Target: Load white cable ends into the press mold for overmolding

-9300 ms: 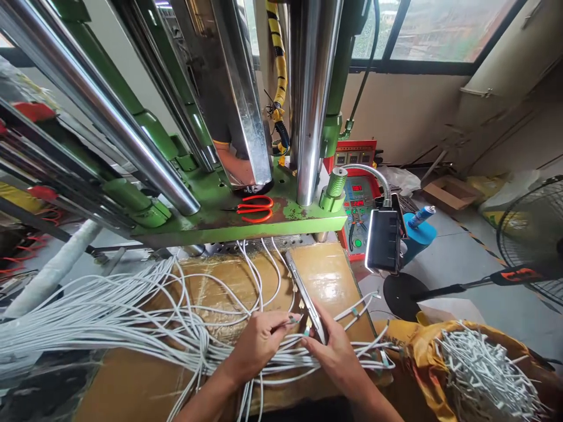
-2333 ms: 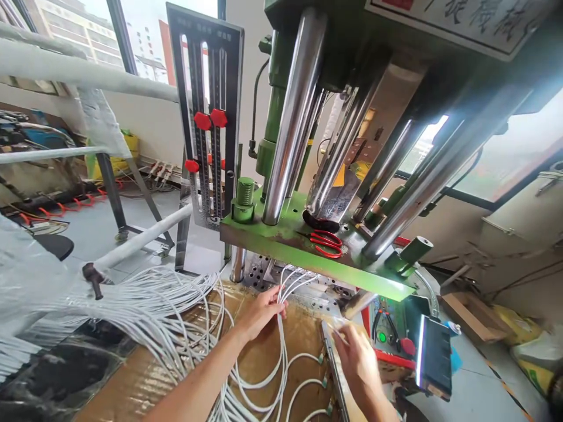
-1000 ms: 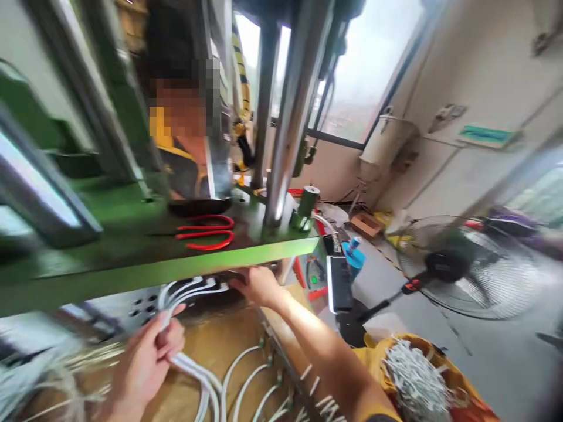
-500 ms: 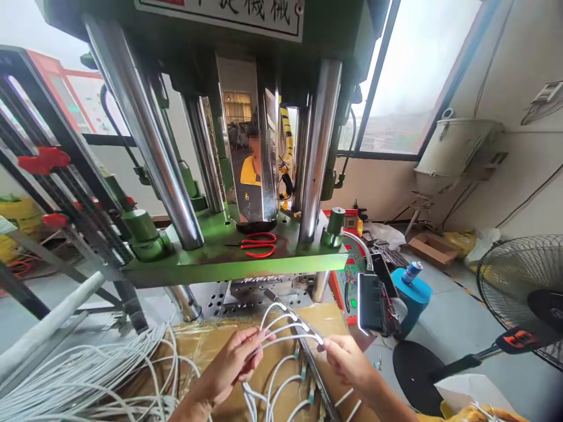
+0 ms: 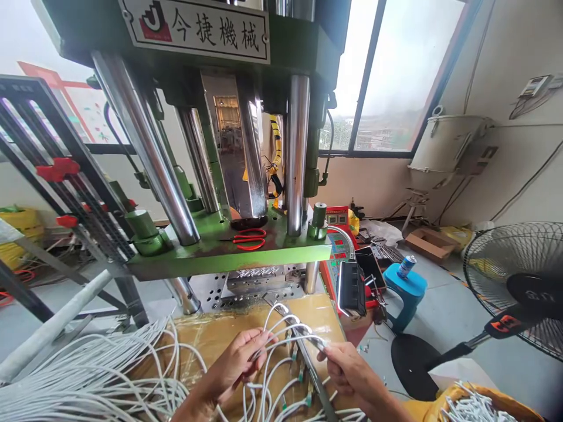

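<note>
on the far left, a thick sheaf of pale cables (image 5: 88,363) is spilling across the brown tabletop (image 5: 215,322). behind it the green press (image 5: 237,261) is towering over everything, and a red-handled tool (image 5: 240,239) is lying on its plate. now to the middle: the left hand (image 5: 241,357) is pinching white cables (image 5: 291,338) between thumb and curled fingers, and those cables are arching up and over to the right, above the table. below them a long metal bar (image 5: 315,378) is lying slantwise, with green-tipped cable ends (image 5: 302,372) resting along its left side. just right of that, the right hand (image 5: 349,369) is pinching the nearest arched cable at its far end, thumb against fingers; the fingertips are hiding the tip itself. farther right, a spray can (image 5: 406,266) is standing on a blue stool (image 5: 407,287), a black fan (image 5: 534,287) is leaning into view, and a yellow sack (image 5: 435,408) is holding white pieces (image 5: 472,404).
</note>
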Demonstrator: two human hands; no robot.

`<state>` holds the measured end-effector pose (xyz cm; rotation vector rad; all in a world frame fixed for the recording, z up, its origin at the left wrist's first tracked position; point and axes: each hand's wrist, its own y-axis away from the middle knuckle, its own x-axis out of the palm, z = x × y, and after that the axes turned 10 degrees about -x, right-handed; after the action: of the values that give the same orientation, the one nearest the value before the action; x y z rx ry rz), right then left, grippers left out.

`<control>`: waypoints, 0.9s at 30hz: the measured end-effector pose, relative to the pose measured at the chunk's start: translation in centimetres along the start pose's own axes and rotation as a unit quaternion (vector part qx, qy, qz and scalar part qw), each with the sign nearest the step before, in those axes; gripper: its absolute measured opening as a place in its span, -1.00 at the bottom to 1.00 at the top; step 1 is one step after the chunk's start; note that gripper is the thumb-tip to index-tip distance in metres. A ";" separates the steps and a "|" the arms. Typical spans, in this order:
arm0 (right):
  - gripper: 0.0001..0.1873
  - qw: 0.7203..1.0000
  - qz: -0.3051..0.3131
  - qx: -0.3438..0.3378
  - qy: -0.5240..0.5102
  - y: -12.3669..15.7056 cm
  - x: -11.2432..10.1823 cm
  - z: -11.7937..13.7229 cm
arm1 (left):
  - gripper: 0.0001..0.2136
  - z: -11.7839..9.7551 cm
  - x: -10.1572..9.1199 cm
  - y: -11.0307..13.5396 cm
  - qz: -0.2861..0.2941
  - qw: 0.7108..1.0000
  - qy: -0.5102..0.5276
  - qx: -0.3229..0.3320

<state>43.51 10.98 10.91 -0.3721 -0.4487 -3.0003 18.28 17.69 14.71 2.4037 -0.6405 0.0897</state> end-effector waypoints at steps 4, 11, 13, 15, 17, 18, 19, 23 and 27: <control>-0.52 0.999 0.004 0.012 -0.031 0.6 -0.2 0.1 | -0.52 0.1 0.3 -0.1 0.005 1.000 -0.003 -0.005; -0.49 0.996 -0.002 0.034 -0.078 0.6 -1.1 -1.2 | -0.57 0.2 0.3 -0.3 0.033 0.999 -0.001 -0.006; -0.47 0.996 -0.001 0.039 -0.080 0.6 -1.3 -1.4 | -0.56 0.2 0.4 -0.4 0.040 0.999 -0.003 -0.005; -0.46 0.996 0.004 0.039 -0.082 0.7 -1.4 -1.4 | -0.55 0.2 0.6 -0.4 0.043 0.999 -0.001 -0.005; -0.46 0.996 0.004 0.036 -0.087 0.9 -1.5 -1.2 | -0.55 0.2 0.8 -0.5 0.046 0.999 0.000 -0.004; -0.45 0.995 0.002 0.034 -0.089 1.0 -1.4 -1.1 | -0.55 0.2 0.8 -0.5 0.048 0.999 -0.001 -0.002; -0.45 0.995 -0.001 0.034 -0.089 1.1 -1.4 -1.0 | -0.55 0.2 0.8 -0.6 0.051 0.999 -0.002 -0.001; -0.38 0.996 -0.025 0.037 -0.078 1.4 -1.3 -0.9 | -0.55 -0.2 0.6 -0.9 0.065 0.998 -0.017 -0.001; -0.36 0.995 -0.075 -0.016 0.064 1.4 -1.8 -2.0 | -0.54 0.2 1.5 -0.5 0.081 0.995 -0.052 0.012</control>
<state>44.95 9.12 8.98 -0.1538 -0.4362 -3.1555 19.83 17.27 14.54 2.3885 -0.8864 0.0411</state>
